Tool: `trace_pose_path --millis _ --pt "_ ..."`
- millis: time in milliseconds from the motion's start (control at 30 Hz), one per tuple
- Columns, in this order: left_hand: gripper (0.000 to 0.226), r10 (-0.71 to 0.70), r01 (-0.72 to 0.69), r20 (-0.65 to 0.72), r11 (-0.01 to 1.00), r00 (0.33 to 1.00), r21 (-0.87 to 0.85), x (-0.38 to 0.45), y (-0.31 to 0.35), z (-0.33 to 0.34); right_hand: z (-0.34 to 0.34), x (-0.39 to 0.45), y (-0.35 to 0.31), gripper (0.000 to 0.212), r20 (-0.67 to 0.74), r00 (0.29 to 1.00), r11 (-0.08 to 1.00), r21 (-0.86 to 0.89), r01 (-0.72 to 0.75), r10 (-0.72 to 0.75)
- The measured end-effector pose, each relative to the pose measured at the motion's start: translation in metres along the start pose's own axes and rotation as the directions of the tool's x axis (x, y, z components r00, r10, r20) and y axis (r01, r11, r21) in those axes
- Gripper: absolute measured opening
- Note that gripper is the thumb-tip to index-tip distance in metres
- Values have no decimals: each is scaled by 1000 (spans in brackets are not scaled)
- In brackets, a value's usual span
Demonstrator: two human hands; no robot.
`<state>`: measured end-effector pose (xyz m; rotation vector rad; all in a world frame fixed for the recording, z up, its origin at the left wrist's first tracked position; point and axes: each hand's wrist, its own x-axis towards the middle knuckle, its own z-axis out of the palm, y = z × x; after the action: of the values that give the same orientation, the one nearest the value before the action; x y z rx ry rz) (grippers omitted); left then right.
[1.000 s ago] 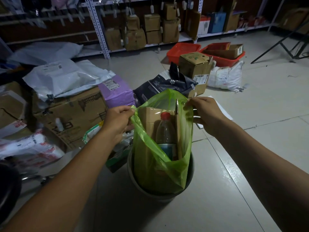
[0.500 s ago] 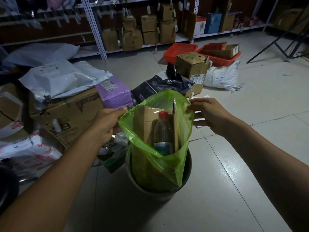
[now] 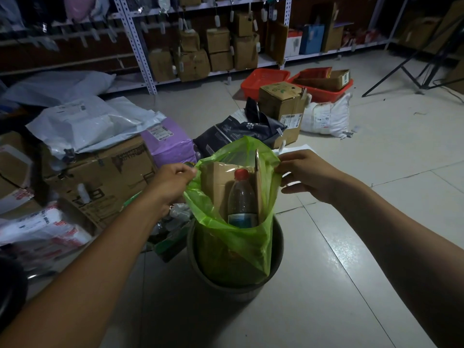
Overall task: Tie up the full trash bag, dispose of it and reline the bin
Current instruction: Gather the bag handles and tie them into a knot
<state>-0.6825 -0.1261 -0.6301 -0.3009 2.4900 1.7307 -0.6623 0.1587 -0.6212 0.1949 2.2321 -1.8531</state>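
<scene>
A green trash bag stands in a round grey bin on the tiled floor. Its mouth is pulled up and held wide. Inside stand pieces of cardboard and a plastic bottle with a red cap. My left hand pinches the bag's left rim. My right hand pinches the right rim, with its lower fingers spread out. The lower part of the bag is hidden by the bin wall.
To the left are piled cardboard boxes, white mailers and a purple parcel. Behind the bin lie a dark bag, a box, red baskets and a white sack. Shelving lines the back. A tripod stands far right.
The bag's mouth has been stretched wider, mostly on the left side, and lifted a little. Both hands keep their grip on the rim.
</scene>
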Motion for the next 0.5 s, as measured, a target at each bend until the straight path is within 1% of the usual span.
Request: trace_pose_path --millis 67,133,233,300,400,433,500 --pt "18 -29 25 -34 995 999 -94 2 2 1 -2 -1 -3 24 44 999 999 50 16 -19" --pt "18 -75 69 -21 979 997 -194 2 3 3 -3 -2 -7 24 89 995 995 91 34 -42" --pt "13 -73 67 -23 976 997 -208 0 4 7 -3 -1 -12 22 113 992 989 143 36 -53" --pt "11 -78 72 -17 973 997 -220 -2 6 8 -3 0 -13 24 102 994 986 167 29 -46" --pt "11 -108 117 49 956 993 -269 -4 10 5 -5 -1 -12 19 71 997 980 199 20 -35" --pt "12 -110 122 60 953 992 -278 -5 11 4 -6 -1 -11 17 50 998 978 208 25 -37" --pt "14 -100 106 36 949 994 -297 -5 12 3 -7 -1 -10 13 -20 998 974 216 65 -62"
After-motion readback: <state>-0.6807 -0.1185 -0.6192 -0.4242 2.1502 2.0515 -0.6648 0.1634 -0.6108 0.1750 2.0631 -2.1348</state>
